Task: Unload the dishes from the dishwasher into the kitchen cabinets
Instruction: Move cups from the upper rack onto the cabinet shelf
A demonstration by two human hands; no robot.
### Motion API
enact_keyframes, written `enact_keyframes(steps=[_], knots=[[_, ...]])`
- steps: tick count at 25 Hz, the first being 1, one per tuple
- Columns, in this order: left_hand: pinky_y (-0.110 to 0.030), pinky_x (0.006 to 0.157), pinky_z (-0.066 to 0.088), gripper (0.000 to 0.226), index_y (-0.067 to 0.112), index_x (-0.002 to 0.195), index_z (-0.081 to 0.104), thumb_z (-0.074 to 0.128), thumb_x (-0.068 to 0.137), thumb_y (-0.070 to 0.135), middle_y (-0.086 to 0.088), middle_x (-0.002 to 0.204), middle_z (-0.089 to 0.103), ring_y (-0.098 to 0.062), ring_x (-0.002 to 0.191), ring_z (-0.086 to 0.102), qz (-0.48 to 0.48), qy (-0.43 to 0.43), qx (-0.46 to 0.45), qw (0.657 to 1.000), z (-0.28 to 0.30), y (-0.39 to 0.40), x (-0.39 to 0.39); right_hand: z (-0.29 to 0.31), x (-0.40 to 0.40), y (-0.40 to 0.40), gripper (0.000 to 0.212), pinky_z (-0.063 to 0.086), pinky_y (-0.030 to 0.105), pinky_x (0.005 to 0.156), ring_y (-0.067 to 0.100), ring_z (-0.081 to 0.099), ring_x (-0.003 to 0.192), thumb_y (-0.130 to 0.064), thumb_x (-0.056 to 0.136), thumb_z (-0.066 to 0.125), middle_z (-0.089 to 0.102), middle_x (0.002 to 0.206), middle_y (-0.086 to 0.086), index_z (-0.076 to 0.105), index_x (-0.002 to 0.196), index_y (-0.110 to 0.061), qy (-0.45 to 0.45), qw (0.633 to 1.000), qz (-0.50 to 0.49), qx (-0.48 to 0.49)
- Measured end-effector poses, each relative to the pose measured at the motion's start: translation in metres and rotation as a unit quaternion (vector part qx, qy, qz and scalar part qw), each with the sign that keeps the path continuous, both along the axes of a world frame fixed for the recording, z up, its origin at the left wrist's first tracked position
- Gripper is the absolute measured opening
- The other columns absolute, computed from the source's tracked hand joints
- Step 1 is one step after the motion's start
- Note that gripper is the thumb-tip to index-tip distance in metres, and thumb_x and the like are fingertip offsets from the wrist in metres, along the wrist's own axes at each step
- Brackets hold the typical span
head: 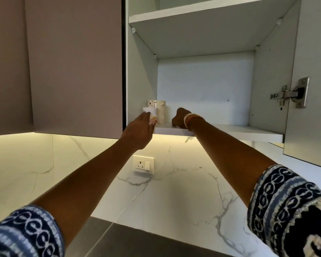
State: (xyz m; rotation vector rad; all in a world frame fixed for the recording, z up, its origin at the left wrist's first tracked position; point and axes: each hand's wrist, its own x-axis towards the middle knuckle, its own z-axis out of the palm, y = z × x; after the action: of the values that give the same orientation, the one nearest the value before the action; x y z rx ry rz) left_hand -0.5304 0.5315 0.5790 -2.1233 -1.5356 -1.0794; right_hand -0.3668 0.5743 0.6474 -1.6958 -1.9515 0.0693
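Wall-mounted kitchen cabinet (202,25) seen from below, white interior, door swung open at right on a metal hinge (291,93). Closed mauve door (72,62) to its left. Under the units, a lit marble-veined backsplash (174,182) carries a white socket (143,165).

Left to right along the bottom shelf (230,131):
- Left hand (139,132) reaches up to the shelf's left front corner, fingers curled round a white cup (150,113) with an orange-and-cream print low on its side. Cup stands upright at the shelf edge; fingertips hidden behind it.
- Just behind it, two more mugs, touching or nearly so: a white patterned mug (152,104) with small dark marks, and a plain cream mug (161,112), taller in view.
- Right hand (180,116), apart from the mugs, rests at the shelf's front edge, wrist bent, bangles (191,119) on the wrist. Fingers point away from the camera; cannot tell whether they are spread or curled.

Both forearms bare, blue patterned sleeves (289,206) at the elbows.
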Motion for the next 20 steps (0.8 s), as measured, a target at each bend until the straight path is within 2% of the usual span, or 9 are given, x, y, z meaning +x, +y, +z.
enact_keyframes(steps=[1,3,6,9,11,14,17,20], knots=[[-0.048,0.104,0.041,0.051,0.005,0.143,0.033,0.033,0.101,0.035,-0.017,0.146,0.041,-0.035,0.128,0.048,0.009,0.019,-0.007,1.000,-0.005,-0.010,0.003,-0.003,0.003,-0.011,0.039,0.044,0.034,0.086,0.031,0.056,0.107,-0.014,0.090,0.056,0.057,0.124,0.020,0.050,0.126,0.001,-0.022,1.000,-0.003,0.007],[-0.052,0.110,0.034,0.059,0.009,0.147,0.027,0.035,0.100,0.042,-0.013,0.153,0.033,-0.033,0.136,0.039,0.017,0.056,-0.020,0.998,-0.010,-0.024,0.012,-0.008,0.009,-0.031,0.046,0.042,0.035,0.096,0.033,0.051,0.122,-0.022,0.093,0.054,0.051,0.135,0.020,0.043,0.132,0.000,-0.037,0.999,0.000,0.022],[-0.054,0.113,0.029,0.064,0.012,0.151,0.019,0.032,0.099,0.046,-0.010,0.158,0.023,-0.031,0.143,0.028,0.016,0.070,-0.048,0.996,-0.013,-0.046,0.022,-0.023,0.021,-0.062,0.052,0.042,0.039,0.096,0.034,0.052,0.121,-0.040,0.097,0.043,0.052,0.134,0.019,0.041,0.133,-0.003,-0.082,0.995,-0.002,0.056],[-0.053,0.116,0.020,0.065,0.013,0.152,0.013,0.029,0.100,0.047,-0.010,0.160,0.015,-0.028,0.147,0.018,0.028,0.094,-0.075,0.992,-0.024,-0.078,0.024,-0.054,0.036,-0.098,0.056,0.042,0.043,0.098,0.033,0.053,0.119,-0.049,0.096,0.037,0.055,0.131,0.015,0.045,0.131,-0.006,-0.188,0.972,-0.033,0.137],[-0.052,0.117,0.014,0.065,0.013,0.153,0.009,0.028,0.100,0.047,-0.010,0.160,0.011,-0.026,0.148,0.013,0.021,0.108,-0.088,0.990,-0.036,-0.106,0.024,-0.083,0.044,-0.126,0.054,0.038,0.044,0.103,0.030,0.046,0.127,-0.044,0.094,0.045,0.051,0.136,0.013,0.043,0.134,-0.008,-0.227,0.952,-0.046,0.198],[-0.052,0.117,0.012,0.065,0.013,0.153,0.009,0.030,0.100,0.045,-0.011,0.160,0.011,-0.024,0.148,0.012,-0.015,0.120,-0.098,0.988,-0.065,-0.149,0.027,-0.137,0.050,-0.171,0.062,0.033,0.045,0.109,0.026,0.033,0.139,-0.028,0.089,0.053,0.037,0.149,0.012,0.033,0.144,-0.007,-0.178,0.961,-0.050,0.205],[-0.052,0.117,0.012,0.066,0.014,0.153,0.010,0.034,0.099,0.045,-0.010,0.160,0.012,-0.024,0.148,0.013,-0.058,0.153,-0.105,0.981,-0.112,-0.190,0.037,-0.208,0.051,-0.227,0.065,0.039,0.045,0.104,0.027,0.039,0.135,-0.021,0.084,0.056,0.041,0.145,0.011,0.034,0.143,-0.007,-0.165,0.971,-0.070,0.159],[-0.049,0.118,0.009,0.070,0.016,0.153,0.009,0.039,0.097,0.045,-0.007,0.161,0.010,-0.022,0.148,0.011,-0.088,0.198,-0.154,0.964,-0.173,-0.230,0.056,-0.281,0.052,-0.286,0.061,0.045,0.045,0.098,0.030,0.048,0.127,-0.015,0.079,0.058,0.050,0.136,0.013,0.041,0.137,-0.005,-0.135,0.982,-0.088,0.095]])
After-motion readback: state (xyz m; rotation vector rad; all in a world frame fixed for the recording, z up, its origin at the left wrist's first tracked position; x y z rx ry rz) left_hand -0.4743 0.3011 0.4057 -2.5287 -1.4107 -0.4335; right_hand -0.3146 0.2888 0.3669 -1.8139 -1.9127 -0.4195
